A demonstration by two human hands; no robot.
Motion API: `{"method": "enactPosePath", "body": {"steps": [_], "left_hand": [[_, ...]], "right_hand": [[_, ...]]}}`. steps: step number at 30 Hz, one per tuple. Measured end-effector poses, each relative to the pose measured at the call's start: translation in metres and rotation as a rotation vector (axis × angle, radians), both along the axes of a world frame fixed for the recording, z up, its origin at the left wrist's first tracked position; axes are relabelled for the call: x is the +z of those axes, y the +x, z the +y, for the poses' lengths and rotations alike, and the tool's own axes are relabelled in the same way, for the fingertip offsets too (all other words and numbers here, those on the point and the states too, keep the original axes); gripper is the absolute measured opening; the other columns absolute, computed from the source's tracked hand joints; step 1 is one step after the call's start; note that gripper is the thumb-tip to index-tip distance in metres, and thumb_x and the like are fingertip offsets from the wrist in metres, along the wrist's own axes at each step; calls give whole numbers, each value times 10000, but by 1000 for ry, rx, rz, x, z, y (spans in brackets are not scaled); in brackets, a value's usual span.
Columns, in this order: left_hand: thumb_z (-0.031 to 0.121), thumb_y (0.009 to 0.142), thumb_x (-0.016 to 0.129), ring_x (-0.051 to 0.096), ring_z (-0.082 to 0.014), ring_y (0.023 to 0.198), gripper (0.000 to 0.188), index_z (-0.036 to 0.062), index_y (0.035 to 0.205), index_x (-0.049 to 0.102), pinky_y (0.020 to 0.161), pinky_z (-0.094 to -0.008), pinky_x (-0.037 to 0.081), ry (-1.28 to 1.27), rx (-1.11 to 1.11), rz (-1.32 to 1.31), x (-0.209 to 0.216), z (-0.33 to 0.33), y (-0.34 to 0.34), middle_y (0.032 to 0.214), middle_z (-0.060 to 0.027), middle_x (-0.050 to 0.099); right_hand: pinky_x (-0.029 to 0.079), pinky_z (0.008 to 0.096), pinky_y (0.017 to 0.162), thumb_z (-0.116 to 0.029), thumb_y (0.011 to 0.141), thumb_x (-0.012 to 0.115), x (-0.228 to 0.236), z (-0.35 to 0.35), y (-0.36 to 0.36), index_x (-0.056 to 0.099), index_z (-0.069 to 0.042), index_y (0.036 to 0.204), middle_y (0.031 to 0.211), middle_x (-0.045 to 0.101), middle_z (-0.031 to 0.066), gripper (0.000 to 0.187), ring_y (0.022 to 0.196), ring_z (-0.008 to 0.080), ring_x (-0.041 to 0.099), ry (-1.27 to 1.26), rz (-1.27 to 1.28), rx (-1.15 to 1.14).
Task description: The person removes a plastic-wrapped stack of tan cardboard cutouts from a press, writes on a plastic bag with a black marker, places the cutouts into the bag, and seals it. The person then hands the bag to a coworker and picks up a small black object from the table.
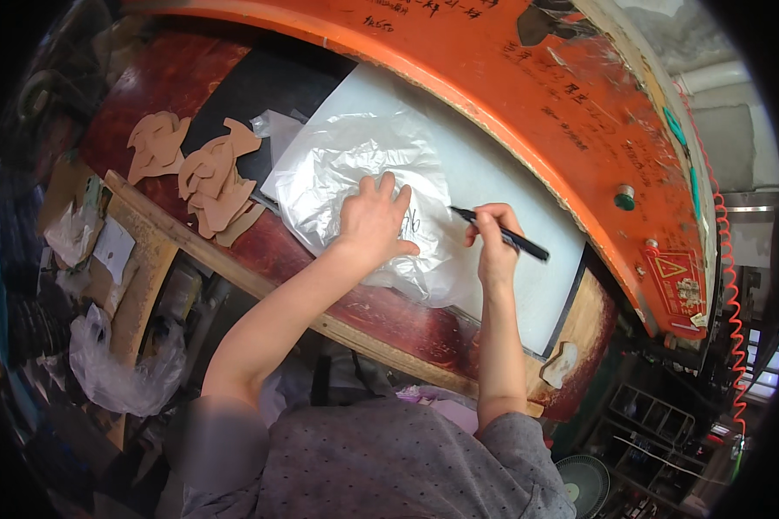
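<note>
A crumpled white plastic bag [320,169] lies on a pale cutting board [537,294], with dark handwriting partly showing on it. My left hand [374,221] rests on the bag, fingers spread, partly covering the writing. In my right hand [497,242] is a black marker pen [526,246], held between thumb and fingers. Its tip points left, at the right edge of the bag; whether it touches the plastic I cannot tell.
Piles of tan cut pieces [212,182] lie left of the bag on the red worktable [389,320]. A large orange machine beam [493,112] arches across the far side. A clear plastic bag [125,363] hangs at lower left. A small pale piece [560,365] sits near the right end.
</note>
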State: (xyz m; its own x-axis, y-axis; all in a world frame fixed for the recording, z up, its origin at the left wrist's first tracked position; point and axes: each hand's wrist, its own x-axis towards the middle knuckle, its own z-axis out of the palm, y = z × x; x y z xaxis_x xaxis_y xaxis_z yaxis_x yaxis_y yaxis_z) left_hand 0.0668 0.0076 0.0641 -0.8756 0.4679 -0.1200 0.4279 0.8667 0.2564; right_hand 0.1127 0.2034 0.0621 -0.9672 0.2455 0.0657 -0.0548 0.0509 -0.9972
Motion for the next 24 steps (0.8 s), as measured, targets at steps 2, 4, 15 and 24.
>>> {"method": "enactPosePath", "body": {"steps": [2, 4, 15, 24], "left_hand": [[555, 566, 776, 478, -285, 1052, 855, 132, 1264, 521, 723, -349, 547, 21, 11, 18, -1, -4, 1, 1267, -103, 453], [593, 573, 758, 479, -260, 1021, 876, 129, 1274, 511, 685, -325, 539, 10, -2, 72, -2, -9, 1, 1216, -82, 461], [513, 577, 787, 444, -321, 1172, 871, 128, 1301, 491, 850, -403, 497, 86, -8, -70, -6, -9, -2, 1332, -134, 436], [589, 511, 780, 444, -262, 1037, 756, 30, 1006, 663, 714, -291, 476, 15, 1, 48, -17, 0, -3, 1109, -74, 511]], "right_hand": [[397, 232, 484, -156, 865, 608, -14, -4, -11, 553, -31, 804, 669, 546, 30, 150, 527, 96, 499, 37, -36, 28], [380, 226, 492, -169, 847, 642, -25, -10, -16, 564, -37, 768, 644, 545, 5, 173, 532, 75, 481, 100, -79, 37], [424, 302, 586, -205, 794, 657, -40, -1, -16, 622, -26, 749, 685, 591, 36, 188, 656, 123, 518, 506, -209, -10], [298, 211, 560, -253, 875, 588, -50, 11, -18, 512, -94, 847, 730, 437, -24, 178, 623, 72, 385, 48, -18, -121]]}}
